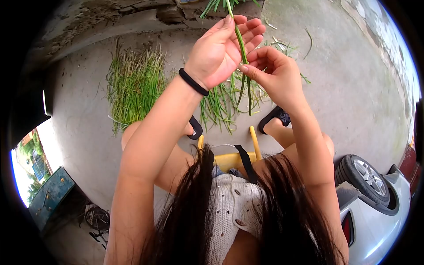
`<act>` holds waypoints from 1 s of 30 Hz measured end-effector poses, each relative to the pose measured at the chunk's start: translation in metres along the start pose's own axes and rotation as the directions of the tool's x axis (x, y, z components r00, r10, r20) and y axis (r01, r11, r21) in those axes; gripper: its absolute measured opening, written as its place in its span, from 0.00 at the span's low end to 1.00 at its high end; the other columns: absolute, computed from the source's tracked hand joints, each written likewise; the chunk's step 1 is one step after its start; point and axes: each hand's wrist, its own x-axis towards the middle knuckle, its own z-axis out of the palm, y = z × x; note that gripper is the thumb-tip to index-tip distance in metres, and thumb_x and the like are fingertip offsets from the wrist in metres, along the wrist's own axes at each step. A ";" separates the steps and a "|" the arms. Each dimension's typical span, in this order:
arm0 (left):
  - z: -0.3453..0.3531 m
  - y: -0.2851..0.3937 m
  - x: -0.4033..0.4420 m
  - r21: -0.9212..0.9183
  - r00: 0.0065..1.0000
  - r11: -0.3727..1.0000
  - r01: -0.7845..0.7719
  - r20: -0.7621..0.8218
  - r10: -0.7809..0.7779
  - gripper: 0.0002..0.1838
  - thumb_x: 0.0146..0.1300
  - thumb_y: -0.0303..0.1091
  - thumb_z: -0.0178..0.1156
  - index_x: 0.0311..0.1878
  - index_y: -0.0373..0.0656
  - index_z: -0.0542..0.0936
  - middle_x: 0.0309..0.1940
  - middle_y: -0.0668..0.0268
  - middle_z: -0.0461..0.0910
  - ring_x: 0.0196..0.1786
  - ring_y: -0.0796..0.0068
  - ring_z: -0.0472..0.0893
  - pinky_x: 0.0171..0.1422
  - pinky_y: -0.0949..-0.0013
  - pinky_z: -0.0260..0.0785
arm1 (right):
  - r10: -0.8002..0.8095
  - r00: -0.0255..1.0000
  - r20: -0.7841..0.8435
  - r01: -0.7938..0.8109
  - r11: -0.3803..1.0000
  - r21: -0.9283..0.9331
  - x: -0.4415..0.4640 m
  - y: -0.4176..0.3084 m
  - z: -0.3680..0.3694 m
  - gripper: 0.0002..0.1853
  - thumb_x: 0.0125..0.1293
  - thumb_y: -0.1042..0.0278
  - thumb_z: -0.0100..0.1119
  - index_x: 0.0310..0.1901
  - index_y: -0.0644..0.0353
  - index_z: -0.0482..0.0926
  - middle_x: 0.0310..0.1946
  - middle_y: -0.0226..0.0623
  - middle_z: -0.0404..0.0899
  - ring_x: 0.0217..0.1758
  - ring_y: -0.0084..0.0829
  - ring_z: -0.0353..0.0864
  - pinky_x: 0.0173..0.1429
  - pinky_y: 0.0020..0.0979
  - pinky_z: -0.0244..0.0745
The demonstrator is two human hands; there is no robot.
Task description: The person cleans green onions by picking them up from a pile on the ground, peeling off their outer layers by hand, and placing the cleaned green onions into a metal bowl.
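Note:
In the upper middle of the head view, my left hand (213,56) holds a long green stalk (241,40) near its upper part, thumb against it. The other fingers are loosely curled, palm turned up. My right hand (280,76) pinches the same stalk lower down between thumb and forefinger. Below this pinch, thin green leaf ends hang down. The stalk looks like a garlic chive or similar leafy green. Beneath my hands, loose green stalks (217,108) lie scattered on the concrete floor.
A thick pile of grass-like greens (134,88) lies at left. More greens (215,5) show at the top edge. Yellow stool legs (254,142) stand between my feet. A car (380,232) with a wheel (365,176) is at lower right, a green board (52,196) at lower left.

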 end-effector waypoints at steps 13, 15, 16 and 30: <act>0.002 -0.002 -0.007 0.521 0.985 0.842 0.141 -0.162 -0.064 0.16 0.69 0.40 0.47 0.49 0.37 0.75 0.29 0.75 0.70 0.33 0.86 0.70 0.37 0.81 0.63 | 0.006 0.945 -0.328 -0.031 0.997 -0.069 0.015 -0.002 -0.059 0.07 0.66 0.68 0.51 0.38 0.64 0.73 0.27 0.31 0.79 0.18 0.15 0.68 0.23 0.18 0.64; 0.004 -0.005 -0.008 0.530 0.984 0.829 0.175 -0.130 -0.124 0.16 0.69 0.40 0.47 0.48 0.36 0.75 0.26 0.77 0.69 0.29 0.89 0.67 0.32 0.83 0.59 | -0.054 0.908 -0.415 0.022 0.996 -0.082 0.018 0.000 -0.070 0.07 0.66 0.68 0.51 0.38 0.64 0.73 0.27 0.31 0.78 0.18 0.16 0.68 0.23 0.18 0.63; 0.006 -0.008 -0.009 0.535 0.981 0.822 0.192 -0.114 -0.155 0.16 0.69 0.40 0.48 0.47 0.36 0.75 0.25 0.78 0.68 0.27 0.90 0.66 0.29 0.85 0.57 | -0.086 0.888 -0.452 0.051 0.995 -0.088 0.020 0.002 -0.075 0.08 0.66 0.68 0.51 0.38 0.64 0.73 0.27 0.31 0.78 0.18 0.16 0.69 0.24 0.18 0.63; 0.010 -0.016 -0.016 0.361 0.944 0.872 0.331 -0.130 -0.304 0.15 0.70 0.39 0.45 0.44 0.35 0.74 0.24 0.77 0.66 0.22 0.90 0.60 0.24 0.84 0.52 | -0.180 0.323 -0.929 0.069 0.984 -0.166 0.019 0.023 -0.183 0.08 0.64 0.70 0.54 0.37 0.67 0.72 0.28 0.38 0.78 0.19 0.19 0.70 0.22 0.19 0.67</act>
